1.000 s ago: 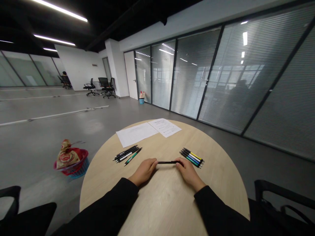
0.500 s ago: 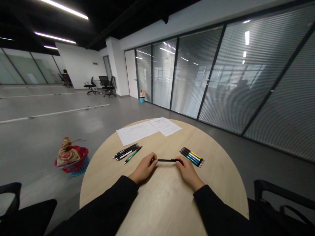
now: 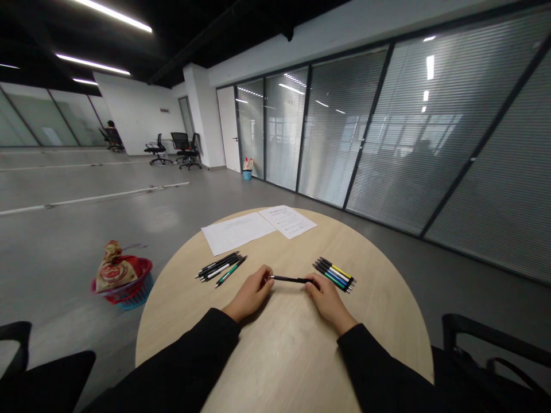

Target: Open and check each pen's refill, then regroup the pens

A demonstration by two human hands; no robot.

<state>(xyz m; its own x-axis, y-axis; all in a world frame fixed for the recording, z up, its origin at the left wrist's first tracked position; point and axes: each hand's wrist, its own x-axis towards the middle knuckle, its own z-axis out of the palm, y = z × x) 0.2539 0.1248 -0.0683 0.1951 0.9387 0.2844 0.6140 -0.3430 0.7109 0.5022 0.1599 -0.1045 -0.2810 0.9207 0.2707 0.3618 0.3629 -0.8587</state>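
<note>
Stretched sideways between my two hands is a dark pen (image 3: 288, 279), held just above the table. The fingers of my left hand (image 3: 253, 293) are closed at its left end, thumb against the tip. My right hand (image 3: 328, 298) pinches the other end between thumb and fingers. To the left of my left hand lies a loose group of pens (image 3: 218, 266), mostly black, one white, with a green pen (image 3: 231, 271) at its right side. Beyond my right hand, several pens in yellow, white, blue and green (image 3: 333, 273) lie side by side in a slanted row.
Two printed paper sheets (image 3: 239, 231) lie at the far side of the round wooden table (image 3: 279, 350). On the floor at left stands a red and blue basket (image 3: 140, 287) with a bag in it. Black chairs flank the table, one by its right edge (image 3: 495, 338).
Both hands keep hold of the pen in nearly the same place. The whole view has shifted very slightly; the pens and papers on the table lie as before.
</note>
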